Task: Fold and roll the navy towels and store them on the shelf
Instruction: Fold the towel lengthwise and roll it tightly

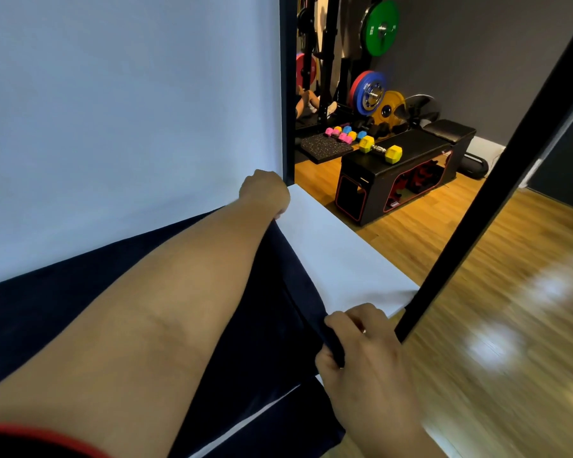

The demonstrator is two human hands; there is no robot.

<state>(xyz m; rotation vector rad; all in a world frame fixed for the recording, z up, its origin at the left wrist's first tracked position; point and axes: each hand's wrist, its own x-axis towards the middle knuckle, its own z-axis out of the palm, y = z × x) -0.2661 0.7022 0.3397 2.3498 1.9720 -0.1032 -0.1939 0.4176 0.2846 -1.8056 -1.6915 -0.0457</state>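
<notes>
Navy towel [272,325] lies spread flat on the smooth white board [338,252], a soft, matte cloth running off to my left. Nearest, my right hand [361,345] pinches its near corner at the board's front edge. My left forearm crosses the cloth, and my left hand [264,193] clutches the far corner by the pale wall [113,127]. The edge between my hands runs near to far, so I judge the fold goes leftward.

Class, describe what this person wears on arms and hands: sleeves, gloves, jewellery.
No gloves on the left hand or right hand, and both forearms are uncovered. A dark sleeve with a red edge shows on the left arm. A glint on a right finger may be a ring.
</notes>
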